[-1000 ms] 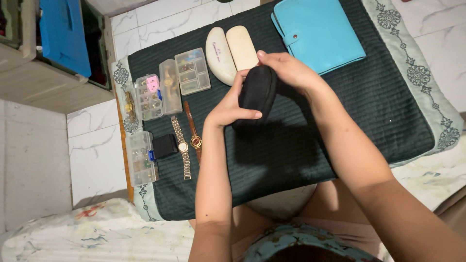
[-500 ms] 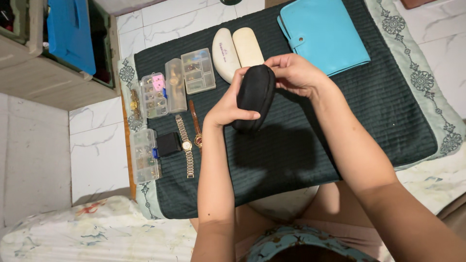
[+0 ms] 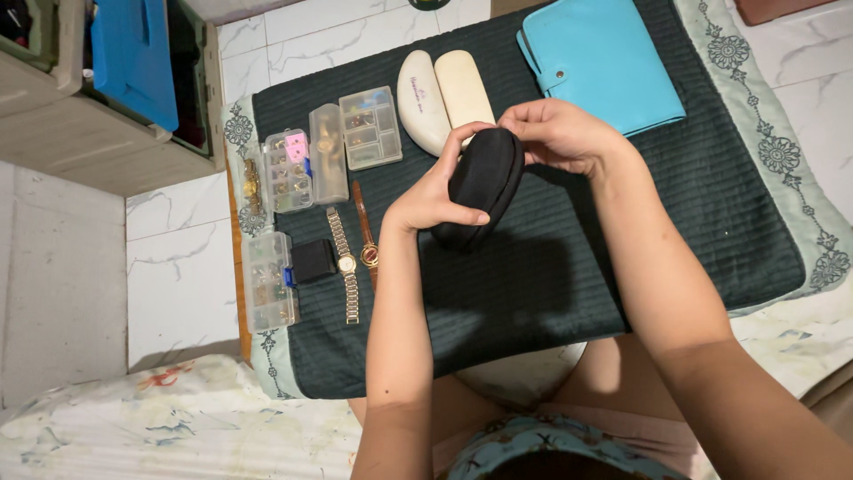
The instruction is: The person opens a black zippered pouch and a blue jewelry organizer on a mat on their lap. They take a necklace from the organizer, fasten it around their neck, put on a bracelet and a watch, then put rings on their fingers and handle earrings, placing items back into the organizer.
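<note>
At the far left a grey shelf unit (image 3: 107,133) stands on the tiled floor, a blue box (image 3: 133,53) inside it. A dark green mat (image 3: 675,213) covers the low table before me. Along its left edge lie clear plastic organisers: one at the near corner (image 3: 267,282), one with a pink piece (image 3: 286,171), a narrow one (image 3: 327,153) and a squarer one (image 3: 371,127). A small black box (image 3: 313,261) sits just beside the near organiser. Next come two wristwatches, one with a metal band (image 3: 345,264), one with a brown strap (image 3: 366,233), lying side by side.

My left hand (image 3: 433,197) is curled around the lower end of a black zip case (image 3: 480,185), thumb across its front. The case is lifted above the mat, tilted, near the middle. My right hand (image 3: 560,133) pinches its upper end, fingers closed on the edge. Behind the case, two cream glasses cases (image 3: 440,93) lie touching each other. At the far right corner rests a turquoise wallet (image 3: 604,58) with a snap.
</note>
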